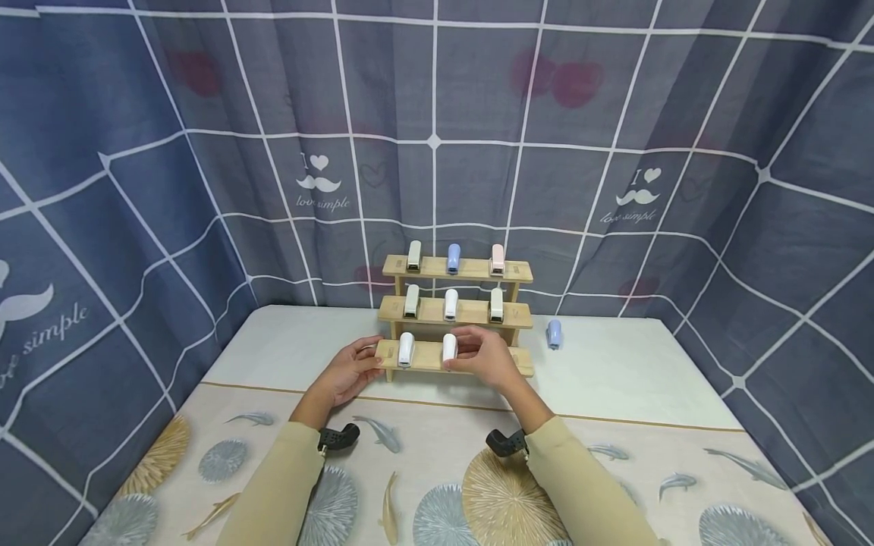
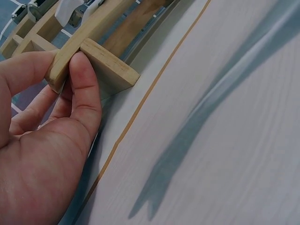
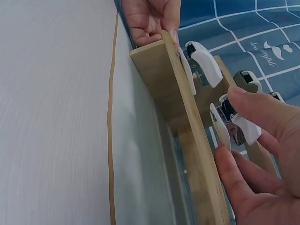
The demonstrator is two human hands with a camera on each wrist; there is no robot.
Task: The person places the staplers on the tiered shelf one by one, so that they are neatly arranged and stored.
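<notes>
On the lowest step of a three-tier wooden stand (image 1: 427, 358), my right hand (image 1: 488, 358) holds a small white stapler (image 1: 449, 346) between thumb and fingers. The right wrist view shows that stapler (image 3: 220, 127) tilted, its base edge close to the board. To its left another white stapler (image 1: 406, 349) sits on the same step. My left hand (image 1: 351, 370) pinches the left end of the bottom board (image 2: 70, 54), thumb on one face and fingers on the other.
A white stapler (image 1: 451, 305) stands between two greenish-grey ones on the middle step. The top step carries a greenish stapler (image 1: 414, 256), a blue one (image 1: 454, 259) and a pink one (image 1: 497, 260). Another blue stapler (image 1: 554, 334) lies on the table right of the stand. A gridded curtain (image 1: 382, 182) hangs behind.
</notes>
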